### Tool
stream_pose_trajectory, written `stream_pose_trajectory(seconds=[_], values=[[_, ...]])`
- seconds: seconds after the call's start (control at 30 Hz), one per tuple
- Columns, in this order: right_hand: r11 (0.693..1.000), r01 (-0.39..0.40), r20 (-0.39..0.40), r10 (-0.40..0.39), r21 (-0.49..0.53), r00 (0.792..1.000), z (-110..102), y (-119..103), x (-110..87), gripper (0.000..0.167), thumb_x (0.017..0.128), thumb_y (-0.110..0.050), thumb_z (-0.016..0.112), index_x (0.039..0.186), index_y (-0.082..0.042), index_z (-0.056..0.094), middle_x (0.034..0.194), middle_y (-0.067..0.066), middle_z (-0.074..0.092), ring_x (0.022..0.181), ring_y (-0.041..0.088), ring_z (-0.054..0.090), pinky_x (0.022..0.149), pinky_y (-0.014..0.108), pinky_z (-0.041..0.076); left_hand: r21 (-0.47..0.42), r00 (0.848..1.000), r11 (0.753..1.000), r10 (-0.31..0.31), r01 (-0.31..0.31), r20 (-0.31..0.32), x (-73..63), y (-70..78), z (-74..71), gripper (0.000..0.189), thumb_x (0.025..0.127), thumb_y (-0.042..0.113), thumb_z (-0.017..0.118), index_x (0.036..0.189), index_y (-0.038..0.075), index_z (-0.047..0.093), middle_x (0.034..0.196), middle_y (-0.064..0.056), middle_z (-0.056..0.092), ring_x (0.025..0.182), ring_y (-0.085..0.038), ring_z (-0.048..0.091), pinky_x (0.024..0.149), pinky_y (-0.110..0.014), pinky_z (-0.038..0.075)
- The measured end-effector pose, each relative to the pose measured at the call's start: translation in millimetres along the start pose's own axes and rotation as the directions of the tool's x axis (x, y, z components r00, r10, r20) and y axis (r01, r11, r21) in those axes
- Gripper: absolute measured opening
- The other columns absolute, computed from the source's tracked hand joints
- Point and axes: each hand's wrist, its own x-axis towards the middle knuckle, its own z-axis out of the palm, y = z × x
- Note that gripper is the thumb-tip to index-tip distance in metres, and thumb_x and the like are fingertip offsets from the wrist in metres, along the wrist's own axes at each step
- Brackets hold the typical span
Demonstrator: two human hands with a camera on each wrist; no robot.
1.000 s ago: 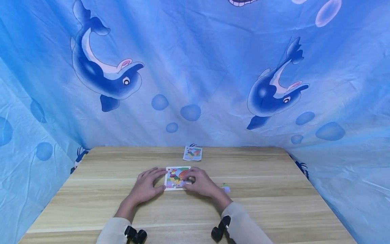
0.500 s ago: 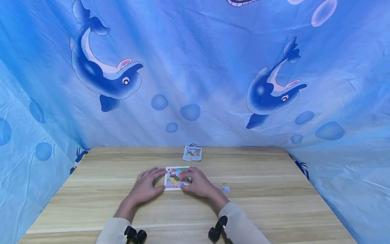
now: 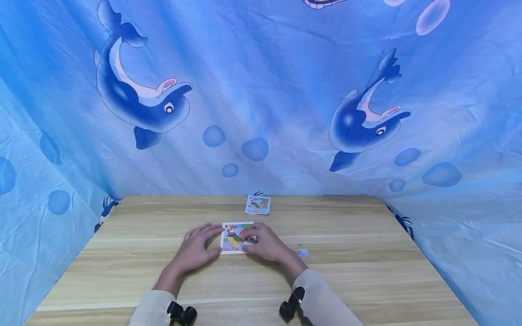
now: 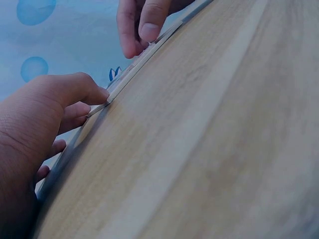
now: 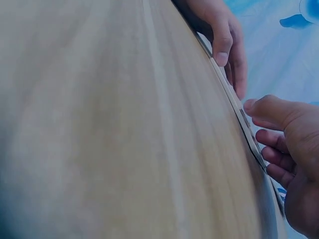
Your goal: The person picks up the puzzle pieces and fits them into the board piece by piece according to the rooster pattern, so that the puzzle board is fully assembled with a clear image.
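Observation:
A small square picture puzzle (image 3: 233, 240) with a white border and a colourful rooster lies flat on the wooden table. My left hand (image 3: 196, 249) holds its left edge, thumb at the near corner and fingers at the far corner. In the left wrist view the left thumb (image 4: 92, 92) bends onto the board's rim. My right hand (image 3: 267, 244) reaches over the puzzle's right side, fingertips on the rooster's tail and thumb lower down. That hand hides the puzzle's right part. In the right wrist view the right fingers (image 5: 276, 154) are spread and loosely bent, with nothing visible between them.
A loose purple-and-green puzzle piece (image 3: 302, 252) lies on the table right of my right wrist. A square card (image 3: 258, 205) with the same rooster picture lies at the table's back edge. Behind hangs a blue dolphin-print curtain (image 3: 285, 113).
Over the last second my right hand shifts slightly left across the puzzle, then stays almost still. The left hand, the puzzle, the card and the loose piece keep their places.

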Motion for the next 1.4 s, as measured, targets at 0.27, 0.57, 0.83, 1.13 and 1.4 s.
stream_pose_trajectory(seconds=[0.27,0.57,0.83,1.13,1.4], values=[[0.997,0.079,-0.005,-0.079,0.015,0.997,5.6,-1.3,5.0,0.018,0.092,-0.025,0.078,0.109,-0.021,0.081,0.113,-0.006,0.071,0.11,0.01,0.058,0.098,0.03,0.05,-0.001,1.0,1.0,0.0,0.0,0.002,0.4,0.2,0.5,0.058,0.088,0.034,0.073,0.144,0.022,0.062,0.154,-0.002,0.057,0.15,-0.039,0.041,0.118,-0.071,0.024],[0.997,0.063,0.018,-0.062,-0.037,0.998,9.3,-7.9,7.8,0.016,0.091,-0.025,0.077,0.106,-0.024,0.082,0.111,-0.007,0.069,0.104,0.006,0.052,0.092,0.025,0.046,0.005,1.0,1.0,-0.004,0.004,-0.001,-0.3,2.5,-2.4,0.058,0.088,0.033,0.072,0.144,0.02,0.062,0.153,-0.004,0.057,0.149,-0.04,0.042,0.117,-0.072,0.025],[0.997,0.066,0.027,-0.064,-0.047,0.998,8.0,-8.0,8.3,0.015,0.092,-0.024,0.077,0.106,-0.022,0.082,0.111,-0.006,0.069,0.104,0.008,0.053,0.092,0.026,0.046,0.002,1.0,1.0,-0.008,0.008,0.003,-0.3,2.0,-2.3,0.058,0.088,0.033,0.072,0.144,0.02,0.062,0.153,-0.004,0.057,0.149,-0.041,0.042,0.117,-0.072,0.024],[0.997,0.067,0.038,-0.065,-0.038,0.997,4.3,-11.1,8.5,0.014,0.092,-0.02,0.077,0.105,-0.021,0.083,0.112,-0.004,0.07,0.107,0.012,0.054,0.095,0.03,0.046,0.0,1.0,1.0,-0.001,0.001,0.005,1.1,1.2,-1.9,0.058,0.088,0.033,0.073,0.144,0.021,0.061,0.154,-0.004,0.057,0.15,-0.041,0.041,0.118,-0.071,0.025],[0.996,0.065,0.04,-0.063,-0.058,0.997,7.5,-8.0,9.3,0.014,0.092,-0.022,0.076,0.105,-0.023,0.082,0.113,-0.006,0.068,0.106,0.009,0.052,0.093,0.027,0.045,-0.001,1.0,1.0,0.0,0.0,-0.001,0.0,1.4,-2.6,0.058,0.088,0.032,0.072,0.144,0.02,0.062,0.153,-0.005,0.058,0.149,-0.041,0.042,0.117,-0.072,0.025]])
